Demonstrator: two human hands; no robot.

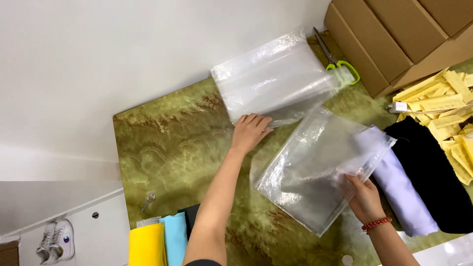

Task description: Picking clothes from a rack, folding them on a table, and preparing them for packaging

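Note:
My left hand (250, 131) rests flat with fingers apart on the near edge of a stack of clear plastic bags (276, 79) at the back of the green marbled table (167, 143). A single clear plastic bag (310, 172) is lifted off the table by one edge, pinched in my right hand (364, 197). That hand wears a red bead bracelet (377, 224). A folded lavender cloth (401, 189) lies just right of the held bag, partly behind it.
A black folded cloth (433, 167) and yellow paper packets (443, 98) lie at right. Green-handled scissors (335, 59) sit behind the bag stack. Cardboard boxes (394, 34) stand at back right. Yellow, blue and black folded cloths (162, 239) sit at the near edge.

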